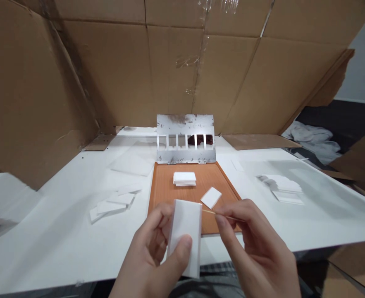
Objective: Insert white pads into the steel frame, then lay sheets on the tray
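My left hand [160,248] grips a white rectangular card-like piece [187,223] upright, thumb pressed on its face. Between the thumb and fingers of my right hand [247,236] is a thin wooden toothpick [208,211], its tip close to the piece's right edge; I cannot tell whether it touches. Beyond my hands lies an orange-brown wooden board [163,194]. It carries a small stack of white cards [184,178] and a single white card [211,197] set at an angle.
A stained metal plate with rectangular slots [185,156] stands at the board's far edge. White pieces are fanned out on the left [112,203], and another white pile [281,188] lies on the right. Cardboard walls [117,74] enclose the white table [61,231].
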{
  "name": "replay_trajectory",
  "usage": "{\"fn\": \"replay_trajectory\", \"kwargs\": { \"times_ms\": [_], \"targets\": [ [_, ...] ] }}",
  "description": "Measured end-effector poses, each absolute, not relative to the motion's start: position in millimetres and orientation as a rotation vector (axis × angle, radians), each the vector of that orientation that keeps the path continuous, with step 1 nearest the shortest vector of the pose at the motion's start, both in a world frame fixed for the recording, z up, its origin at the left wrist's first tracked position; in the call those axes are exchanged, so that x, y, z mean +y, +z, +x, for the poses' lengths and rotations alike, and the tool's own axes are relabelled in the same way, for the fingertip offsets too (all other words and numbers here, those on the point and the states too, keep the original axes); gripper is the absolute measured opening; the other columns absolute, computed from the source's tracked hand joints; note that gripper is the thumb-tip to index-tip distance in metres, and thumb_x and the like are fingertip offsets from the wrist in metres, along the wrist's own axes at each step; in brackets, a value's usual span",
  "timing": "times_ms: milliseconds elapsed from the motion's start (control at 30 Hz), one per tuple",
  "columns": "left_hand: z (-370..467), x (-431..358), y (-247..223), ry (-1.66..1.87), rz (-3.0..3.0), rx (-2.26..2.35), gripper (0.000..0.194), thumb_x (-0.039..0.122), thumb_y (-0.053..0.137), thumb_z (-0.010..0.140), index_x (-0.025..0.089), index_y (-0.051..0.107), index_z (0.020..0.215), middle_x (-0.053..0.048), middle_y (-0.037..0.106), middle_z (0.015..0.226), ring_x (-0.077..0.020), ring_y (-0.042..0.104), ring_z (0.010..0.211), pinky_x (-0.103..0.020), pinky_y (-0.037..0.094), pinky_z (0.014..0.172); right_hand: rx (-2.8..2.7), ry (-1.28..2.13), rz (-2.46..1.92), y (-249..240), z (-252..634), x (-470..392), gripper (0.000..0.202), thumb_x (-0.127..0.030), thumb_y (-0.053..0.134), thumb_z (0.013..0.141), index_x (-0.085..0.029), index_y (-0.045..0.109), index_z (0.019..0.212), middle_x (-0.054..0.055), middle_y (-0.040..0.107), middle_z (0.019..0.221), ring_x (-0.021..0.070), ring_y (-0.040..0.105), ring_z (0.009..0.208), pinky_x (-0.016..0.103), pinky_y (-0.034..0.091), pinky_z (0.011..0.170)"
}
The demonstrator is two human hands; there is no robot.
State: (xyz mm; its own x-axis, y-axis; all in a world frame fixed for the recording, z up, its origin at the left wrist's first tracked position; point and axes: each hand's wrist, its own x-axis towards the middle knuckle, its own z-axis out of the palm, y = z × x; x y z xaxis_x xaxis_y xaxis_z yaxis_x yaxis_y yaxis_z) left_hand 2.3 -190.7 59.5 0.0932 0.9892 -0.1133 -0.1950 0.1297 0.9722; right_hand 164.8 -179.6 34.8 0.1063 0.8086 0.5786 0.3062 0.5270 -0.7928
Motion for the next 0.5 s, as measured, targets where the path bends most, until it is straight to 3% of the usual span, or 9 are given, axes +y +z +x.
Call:
{"fn": "replay_trajectory", "kwargs": {
  "times_ms": [500],
  "targets": [
    [5.3,-191.9,61.3,1.157,0.951,1.074,0.033,0.048,0.084,0.073,0.023,0.068,0.089,-0.004,0.071,0.097,-0.0213,0.067,0.093,-0.023,0.052,0.079,-1.467,0.500,-1.012,34.1,164.5,-179.8,0.011,-0.018,0.059,0.099,-0.027,0.061,0.093,-0.002,0.060,0.085,0.0127,0.058,0.079,0.022,0.048,0.068]
  ]
}}
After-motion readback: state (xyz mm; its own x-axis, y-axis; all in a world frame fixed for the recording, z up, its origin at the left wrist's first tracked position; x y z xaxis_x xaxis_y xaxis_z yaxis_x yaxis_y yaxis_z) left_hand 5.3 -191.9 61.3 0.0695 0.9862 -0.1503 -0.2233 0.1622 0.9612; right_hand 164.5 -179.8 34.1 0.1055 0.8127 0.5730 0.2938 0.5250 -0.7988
